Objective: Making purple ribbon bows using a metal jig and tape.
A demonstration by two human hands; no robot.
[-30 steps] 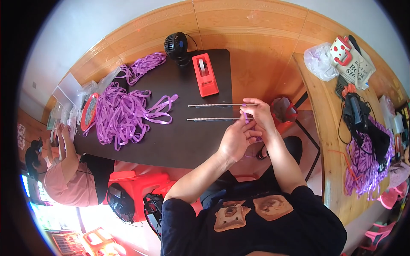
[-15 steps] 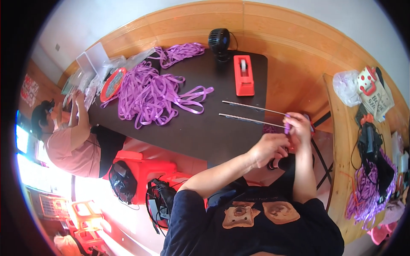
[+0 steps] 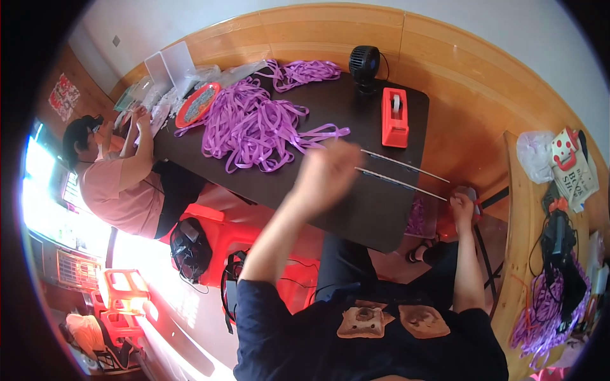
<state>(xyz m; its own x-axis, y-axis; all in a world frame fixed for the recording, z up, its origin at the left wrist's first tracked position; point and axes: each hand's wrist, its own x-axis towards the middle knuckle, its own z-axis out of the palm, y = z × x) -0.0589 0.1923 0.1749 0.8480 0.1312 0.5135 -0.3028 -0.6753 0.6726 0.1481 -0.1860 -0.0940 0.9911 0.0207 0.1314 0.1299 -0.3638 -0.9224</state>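
My left hand (image 3: 328, 171) is smeared by motion over the table, beside the loose end of a heap of purple ribbon loops (image 3: 254, 124). Its fingers cannot be made out. Two thin metal rods (image 3: 406, 183) stick out side by side past the table's right edge, their left ends partly behind that hand. No ribbon shows on their right ends. Just off those ends, my right hand (image 3: 463, 208) is lowered beside a red container (image 3: 450, 228), fingers curled; whatever they hold, if anything, is hidden.
On the dark table (image 3: 356, 216) stand a red tape dispenser (image 3: 394, 117), a black fan (image 3: 364, 66) and a red plate (image 3: 197, 105) of small grey pieces. A co-worker (image 3: 121, 178) sits at the left. A wooden bench (image 3: 508, 254) holds more ribbon and bags at the right.
My left hand has left the rods' right ends and swung left toward the ribbon heap. My right hand has moved off the rod ends; the purple ribbon there is gone from view.
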